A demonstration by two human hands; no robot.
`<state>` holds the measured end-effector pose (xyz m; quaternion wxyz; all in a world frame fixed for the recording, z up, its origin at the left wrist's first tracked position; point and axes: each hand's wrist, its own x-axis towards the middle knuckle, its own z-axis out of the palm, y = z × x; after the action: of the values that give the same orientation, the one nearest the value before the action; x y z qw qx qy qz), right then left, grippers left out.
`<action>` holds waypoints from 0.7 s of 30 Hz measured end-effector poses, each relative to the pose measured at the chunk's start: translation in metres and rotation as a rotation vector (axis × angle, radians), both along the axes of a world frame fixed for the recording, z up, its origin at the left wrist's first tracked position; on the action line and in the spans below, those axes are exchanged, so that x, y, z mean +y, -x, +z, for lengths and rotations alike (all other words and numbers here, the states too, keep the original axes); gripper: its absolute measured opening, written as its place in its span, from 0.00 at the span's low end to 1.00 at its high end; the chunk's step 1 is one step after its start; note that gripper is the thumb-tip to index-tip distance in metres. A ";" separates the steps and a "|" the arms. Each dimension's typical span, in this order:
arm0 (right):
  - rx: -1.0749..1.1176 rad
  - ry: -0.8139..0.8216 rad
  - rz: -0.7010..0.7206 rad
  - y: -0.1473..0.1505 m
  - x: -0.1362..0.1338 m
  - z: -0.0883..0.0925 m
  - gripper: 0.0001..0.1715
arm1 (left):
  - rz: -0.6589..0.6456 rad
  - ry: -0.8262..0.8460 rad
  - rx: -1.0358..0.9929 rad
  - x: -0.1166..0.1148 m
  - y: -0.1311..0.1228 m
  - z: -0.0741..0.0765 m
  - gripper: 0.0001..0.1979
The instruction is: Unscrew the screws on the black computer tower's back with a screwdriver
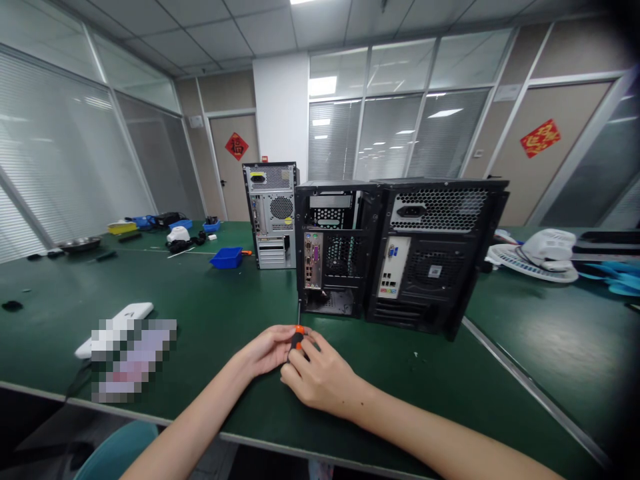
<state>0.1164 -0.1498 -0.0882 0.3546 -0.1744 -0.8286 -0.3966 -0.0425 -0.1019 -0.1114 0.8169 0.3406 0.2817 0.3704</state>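
Note:
An orange and black screwdriver [298,339] points away from me, its thin shaft reaching toward the lower left edge of the middle computer case [367,267]. My right hand [320,373] is closed around the handle. The fingers of my left hand [273,348] pinch the front of the handle near the shaft. Whether the tip touches a screw is too small to tell. The middle case stands upright with its back toward me, with an opening at the top and a metal port panel [313,260] at its left.
Right beside it stands a black computer case [435,263]; behind to the left is a silver one [273,220]. A blue tray [227,258] sits left of them on the green table [210,300]. A white device [117,327] lies near left. At right is a white basket [533,263].

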 end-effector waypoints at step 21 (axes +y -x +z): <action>-0.121 0.005 -0.010 -0.001 0.001 -0.001 0.08 | 0.033 -0.025 0.040 0.001 -0.002 -0.002 0.18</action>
<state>0.1175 -0.1488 -0.0891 0.3014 -0.1549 -0.8487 -0.4061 -0.0408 -0.1008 -0.1138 0.8006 0.3535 0.2988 0.3805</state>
